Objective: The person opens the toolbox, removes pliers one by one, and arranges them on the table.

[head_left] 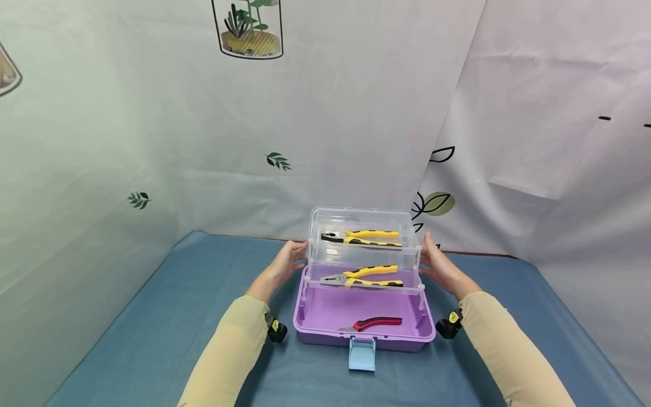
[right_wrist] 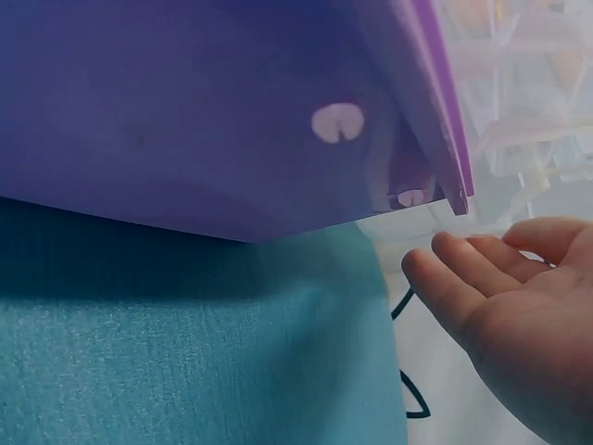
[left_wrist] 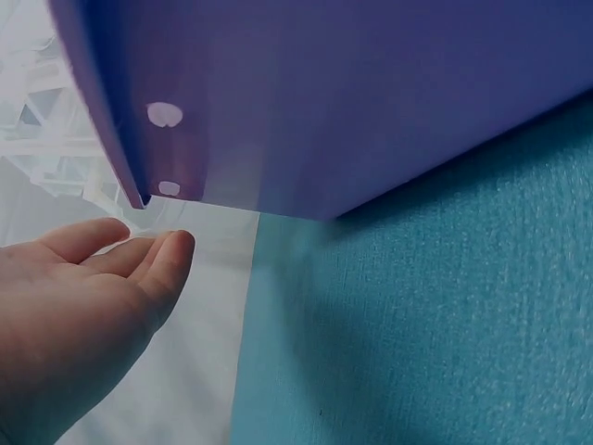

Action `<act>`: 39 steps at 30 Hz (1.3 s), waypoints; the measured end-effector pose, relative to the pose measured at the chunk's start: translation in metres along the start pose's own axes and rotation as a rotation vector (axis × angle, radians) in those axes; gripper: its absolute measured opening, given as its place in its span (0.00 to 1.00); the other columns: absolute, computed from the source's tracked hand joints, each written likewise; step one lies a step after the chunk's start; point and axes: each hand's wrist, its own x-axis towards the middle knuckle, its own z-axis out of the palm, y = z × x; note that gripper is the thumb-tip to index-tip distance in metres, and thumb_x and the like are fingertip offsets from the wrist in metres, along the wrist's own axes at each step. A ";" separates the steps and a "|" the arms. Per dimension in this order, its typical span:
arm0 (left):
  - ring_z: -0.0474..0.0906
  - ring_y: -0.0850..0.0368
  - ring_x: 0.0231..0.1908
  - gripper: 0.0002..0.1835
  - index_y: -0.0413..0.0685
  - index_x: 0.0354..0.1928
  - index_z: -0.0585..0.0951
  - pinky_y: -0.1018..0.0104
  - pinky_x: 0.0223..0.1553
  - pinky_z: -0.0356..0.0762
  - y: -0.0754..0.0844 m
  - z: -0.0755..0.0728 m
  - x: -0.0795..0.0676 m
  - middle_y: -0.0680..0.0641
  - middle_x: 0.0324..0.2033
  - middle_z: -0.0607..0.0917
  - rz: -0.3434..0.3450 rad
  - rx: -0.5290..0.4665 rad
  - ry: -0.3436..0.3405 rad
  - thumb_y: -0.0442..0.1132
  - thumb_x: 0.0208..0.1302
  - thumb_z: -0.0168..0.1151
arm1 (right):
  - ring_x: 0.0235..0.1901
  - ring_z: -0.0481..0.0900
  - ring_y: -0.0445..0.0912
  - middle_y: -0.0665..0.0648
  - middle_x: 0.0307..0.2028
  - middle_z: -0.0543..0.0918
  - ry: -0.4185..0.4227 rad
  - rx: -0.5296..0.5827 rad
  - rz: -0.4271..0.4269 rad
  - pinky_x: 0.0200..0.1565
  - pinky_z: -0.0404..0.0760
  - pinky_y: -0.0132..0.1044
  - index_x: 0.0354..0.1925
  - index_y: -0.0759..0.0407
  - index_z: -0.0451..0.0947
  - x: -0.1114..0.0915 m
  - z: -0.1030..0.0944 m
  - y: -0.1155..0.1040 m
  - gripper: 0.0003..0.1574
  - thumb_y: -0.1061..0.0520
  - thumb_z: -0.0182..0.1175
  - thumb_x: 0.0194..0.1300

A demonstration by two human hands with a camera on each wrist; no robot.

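A purple toolbox [head_left: 330, 340] stands with its clear lid and trays [head_left: 365, 259] raised in tiers. My left hand [head_left: 286, 261] is at the left side of the clear tiers, its fingers nearly straight. On the opposite side my right hand [head_left: 439, 265] mirrors it, fingertips right at the tray edge. Both wrist views show the hands just past the back corner of the purple base. Yellow-and-black pliers [head_left: 373, 234] lie in the upper tier, and a second pair of yellow pliers [head_left: 373, 271] in the lower one. Red-handled pliers [head_left: 378, 322] rest in the base.
A light-blue latch [head_left: 362, 355] hangs down at the toolbox front. The toolbox sits on a blue tablecloth [head_left: 203, 316]. White cloth [head_left: 218, 124] printed with leaves and jars hangs behind and at the sides. A small black device [head_left: 277, 329] is strapped at the left wrist.
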 end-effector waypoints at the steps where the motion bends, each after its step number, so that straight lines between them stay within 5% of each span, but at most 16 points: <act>1: 0.48 0.39 0.67 0.37 0.32 0.72 0.45 0.42 0.69 0.46 0.000 0.000 -0.001 0.37 0.74 0.43 -0.002 -0.006 0.001 0.44 0.63 0.31 | 0.72 0.41 0.65 0.73 0.72 0.44 -0.002 0.005 0.001 0.68 0.50 0.63 0.72 0.70 0.39 0.000 0.001 0.000 0.63 0.22 0.11 0.62; 39: 0.44 0.37 0.71 0.38 0.35 0.73 0.47 0.45 0.71 0.46 -0.008 0.002 -0.002 0.37 0.74 0.44 -0.055 0.032 0.012 0.46 0.63 0.34 | 0.72 0.40 0.64 0.68 0.74 0.42 -0.044 0.008 0.035 0.68 0.47 0.64 0.74 0.63 0.38 -0.001 0.003 0.007 0.61 0.21 0.13 0.61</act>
